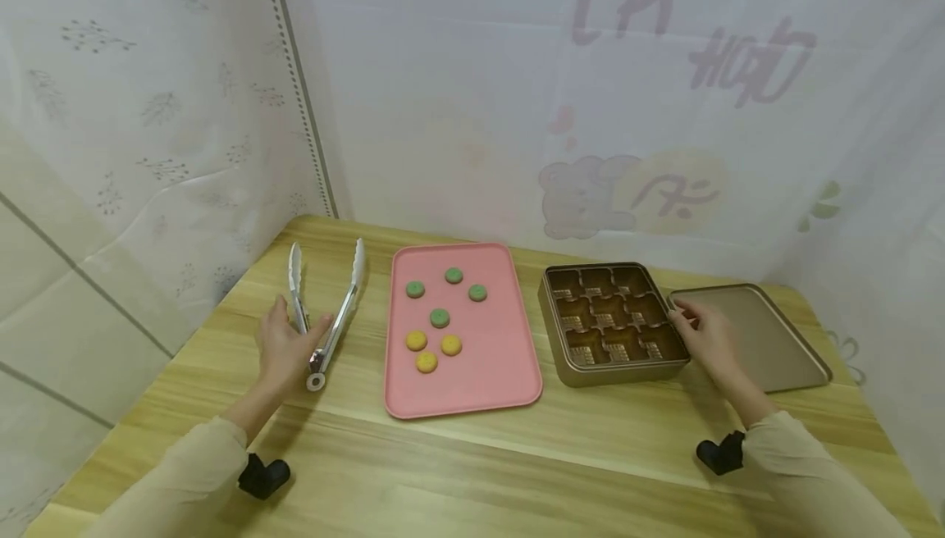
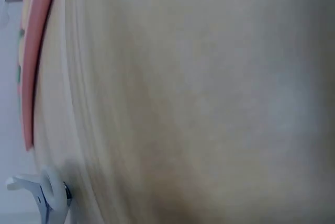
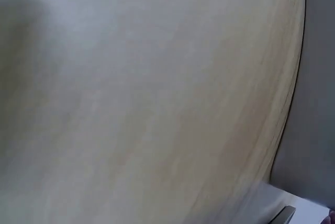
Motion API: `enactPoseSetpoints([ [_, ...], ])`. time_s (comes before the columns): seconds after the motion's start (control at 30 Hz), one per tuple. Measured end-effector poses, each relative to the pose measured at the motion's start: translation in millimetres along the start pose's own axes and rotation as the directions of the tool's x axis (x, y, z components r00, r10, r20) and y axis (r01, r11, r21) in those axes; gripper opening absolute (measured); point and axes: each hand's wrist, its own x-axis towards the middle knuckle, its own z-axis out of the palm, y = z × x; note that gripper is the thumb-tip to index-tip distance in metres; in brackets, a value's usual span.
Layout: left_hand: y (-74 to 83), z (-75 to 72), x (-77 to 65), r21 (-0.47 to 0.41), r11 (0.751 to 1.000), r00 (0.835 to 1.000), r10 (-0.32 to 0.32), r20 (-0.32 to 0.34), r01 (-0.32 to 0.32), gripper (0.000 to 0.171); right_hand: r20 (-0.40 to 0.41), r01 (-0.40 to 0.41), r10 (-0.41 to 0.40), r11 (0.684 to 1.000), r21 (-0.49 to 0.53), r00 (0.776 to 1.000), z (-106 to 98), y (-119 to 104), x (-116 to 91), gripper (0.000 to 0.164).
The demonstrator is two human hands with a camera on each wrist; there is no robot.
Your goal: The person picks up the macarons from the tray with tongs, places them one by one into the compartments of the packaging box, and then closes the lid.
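Metal tongs point(image 1: 341, 316) lie on the table at the left, their arms spread wide and the ring end toward me. Over their left arm is my left hand point(image 1: 284, 349), thumb and fingers apart on either side of that arm. The ring end shows at the lower left in the left wrist view. At the right stands a square bronze tin point(image 1: 613, 371) holding a brown divided insert point(image 1: 609, 308) with several compartments. My right hand point(image 1: 709, 341) pinches the tin's right rim, its wrist over the flat lid point(image 1: 775, 341).
Between the tongs and the tin lies a pink tray point(image 1: 487, 374). Several green round pieces point(image 1: 439, 318) and three yellow ones point(image 1: 426, 362) sit on it. Patterned cloth curtains point(image 1: 443, 111) hang behind the wooden table point(image 1: 472, 472) and along its left side.
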Motion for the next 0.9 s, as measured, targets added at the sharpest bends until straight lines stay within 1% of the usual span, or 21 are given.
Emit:
enactPoseSetpoints([
  [0.03, -0.1, 1.6, 3.5, 0.024, 0.999, 1.0, -0.02, -0.005, 0.02, 0.078, 0.023, -0.01, 0.009, 1.0, 0.004, 1.0, 0.9, 0.3, 1.6, 0.032],
  [0.1, 0.3, 5.7, 10.0, 0.07, 0.996, 0.999, -0.047, -0.015, 0.048, 0.072, 0.049, -0.018, 0.017, 1.0, 0.013, 0.999, 3.2, 0.1, 3.7, 0.033],
  [0.2, 0.5, 12.6, 17.8, 0.104, 0.992, 0.997, -0.074, -0.031, 0.077, 0.067, 0.052, -0.021, 0.021, 1.0, 0.009, 0.998, 7.4, -1.9, 4.4, 0.032],
  [0.27, 0.4, 16.3, 20.9, 0.116, 0.987, 0.994, -0.105, -0.036, 0.109, 0.073, 0.032, -0.012, 0.012, 1.0, 0.0, 0.999, 10.7, -2.7, 4.5, 0.03],
  [0.37, -0.7, 20.4, 22.9, 0.125, 0.98, 0.987, -0.154, -0.038, 0.158, 0.086, -0.001, 0.005, -0.005, 0.999, 0.035, 1.0, 15.6, -2.5, 5.5, 0.026],
  [0.43, -1.5, 23.0, 22.9, 0.138, 0.974, 0.983, -0.175, -0.049, 0.18, 0.094, -0.02, 0.015, -0.014, 0.998, 0.061, 1.0, 17.9, -1.6, 6.3, 0.025],
  [0.5, -2.3, 25.9, 22.6, 0.16, 0.969, 0.982, -0.179, -0.065, 0.188, 0.101, -0.023, 0.008, -0.006, 0.997, 0.072, 1.0, 18.9, -0.9, 6.2, 0.025],
  [0.6, -2.8, 30.3, 22.5, 0.184, 0.966, 0.982, -0.168, -0.088, 0.182, 0.105, -0.016, -0.008, 0.009, 0.998, 0.066, 1.0, 19.2, 0.3, 5.8, 0.027],
  [0.73, -2.1, 35.0, 23.7, 0.187, 0.967, 0.982, -0.152, -0.109, 0.17, 0.102, -0.011, -0.019, 0.02, 0.997, 0.068, 1.0, 20.4, 2.2, 5.7, 0.029],
  [0.9, -0.9, 39.2, 28.6, 0.184, 0.964, 0.977, -0.17, -0.128, 0.192, 0.098, 0.018, -0.059, 0.057, 0.993, 0.099, 0.998, 20.6, 2.2, 2.6, 0.035],
])
